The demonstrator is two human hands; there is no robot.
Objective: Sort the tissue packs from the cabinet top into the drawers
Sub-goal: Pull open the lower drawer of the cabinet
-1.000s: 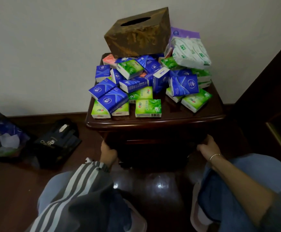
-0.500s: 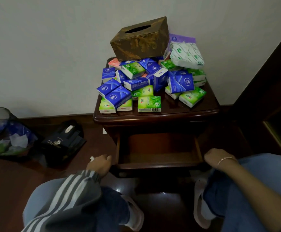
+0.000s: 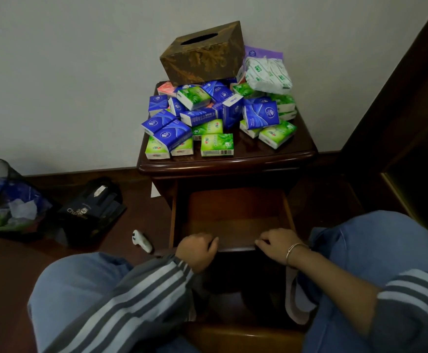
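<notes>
A person crouches in front of a small dark-brown wooden cabinet [image 3: 228, 165] set against a white wall, seen from above. Its top drawer [image 3: 233, 212], of reddish-brown wood, stands pulled out toward the knees, and its wooden floor shows. The left hand [image 3: 197, 250] and the right hand [image 3: 275, 247] are both on the drawer's front edge, near its middle and apart from each other. Each hand's fingers [image 3: 211, 242] curl over that edge and grip it, and they hold nothing else.

The small blue and green plastic-wrapped tissue packs [image 3: 218, 115] lie in a loose heap on the cabinet top, and none shows in the drawer. Behind the heap sits a mottled brown tissue box [image 3: 202, 56]. To its right is a large soft white pack with green print [image 3: 269, 75].

The step in hand appears to be readying the drawer for the first packs. To do it well, pull evenly with both hands so the drawer runs straight, and stop before it leaves its runners. Then free one hand and start at the near edge of the heap, for instance with the flat green pack at the front [image 3: 216, 145]. The packs higher up lean on one another and could slide off the rim.
</notes>
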